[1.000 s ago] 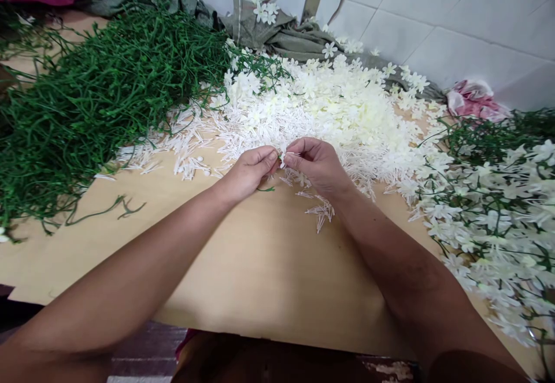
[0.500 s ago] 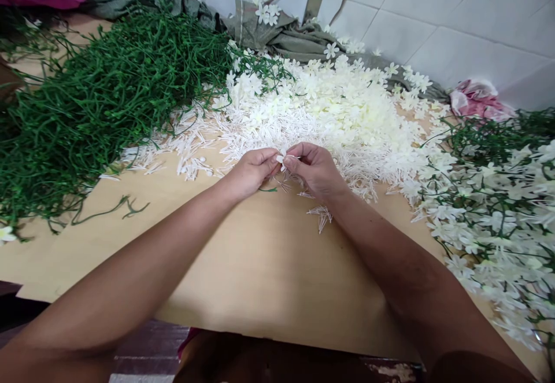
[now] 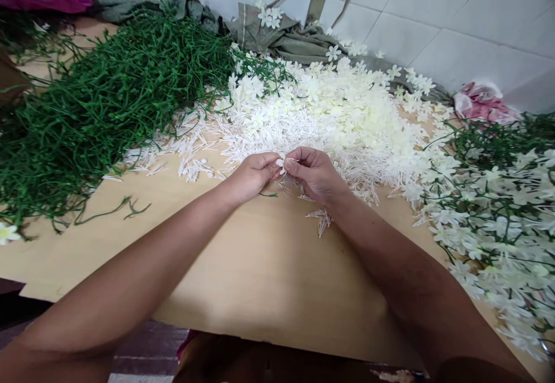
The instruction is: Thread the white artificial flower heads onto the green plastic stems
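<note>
A small white artificial flower [image 3: 281,164] is pinched between the fingertips of both hands, just above the front of the white pile. My left hand [image 3: 252,176] grips it from the left, thumb and forefinger closed. From the right, my right hand [image 3: 315,173] closes thumb and forefinger at the petals. A thin pale strand shows by the right fingertips, too small to make out fully. Below the left fingers a short bit of green stem [image 3: 269,195] is visible. Behind the hands lie thin white stamen sticks [image 3: 277,131] and loose white petals [image 3: 347,99].
Green plastic stems [image 3: 130,82] are heaped at the left. Flowers on green stems [image 3: 498,227] cover the right side. Grey sacking [image 3: 299,44] lies against the tiled wall [image 3: 425,13]. A pink-and-white bag [image 3: 483,102] sits back right. Brown board [image 3: 260,273] covers the table.
The view has shifted slightly. Both hands stay together at the flower, with its petals a little more visible between the fingertips.
</note>
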`<action>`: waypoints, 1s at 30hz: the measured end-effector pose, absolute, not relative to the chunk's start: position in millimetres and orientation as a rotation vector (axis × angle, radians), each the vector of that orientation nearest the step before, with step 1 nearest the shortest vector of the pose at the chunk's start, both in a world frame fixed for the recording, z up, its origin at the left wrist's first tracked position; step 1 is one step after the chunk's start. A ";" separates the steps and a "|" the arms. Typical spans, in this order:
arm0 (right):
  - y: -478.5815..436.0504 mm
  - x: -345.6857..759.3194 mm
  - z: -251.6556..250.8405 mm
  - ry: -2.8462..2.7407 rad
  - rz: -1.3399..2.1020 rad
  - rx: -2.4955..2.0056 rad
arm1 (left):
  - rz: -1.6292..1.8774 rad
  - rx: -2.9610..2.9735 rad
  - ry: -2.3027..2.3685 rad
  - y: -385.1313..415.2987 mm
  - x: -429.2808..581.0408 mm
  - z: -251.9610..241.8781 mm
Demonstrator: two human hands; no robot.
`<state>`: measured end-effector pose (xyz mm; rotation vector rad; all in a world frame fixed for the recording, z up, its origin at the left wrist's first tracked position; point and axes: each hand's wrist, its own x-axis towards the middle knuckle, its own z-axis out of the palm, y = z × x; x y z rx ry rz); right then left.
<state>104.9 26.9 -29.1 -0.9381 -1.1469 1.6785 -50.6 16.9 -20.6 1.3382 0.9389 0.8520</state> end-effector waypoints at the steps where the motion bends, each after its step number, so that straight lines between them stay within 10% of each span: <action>1: 27.5 105.3 -28.5 -1.141 1.700 -0.928 | 0.848 1.346 0.938 17.1 -50.8 -20.2; 30: 32.4 113.0 -23.3 -1.399 1.366 -1.014 | 0.875 1.349 1.045 16.6 -46.6 -18.1</action>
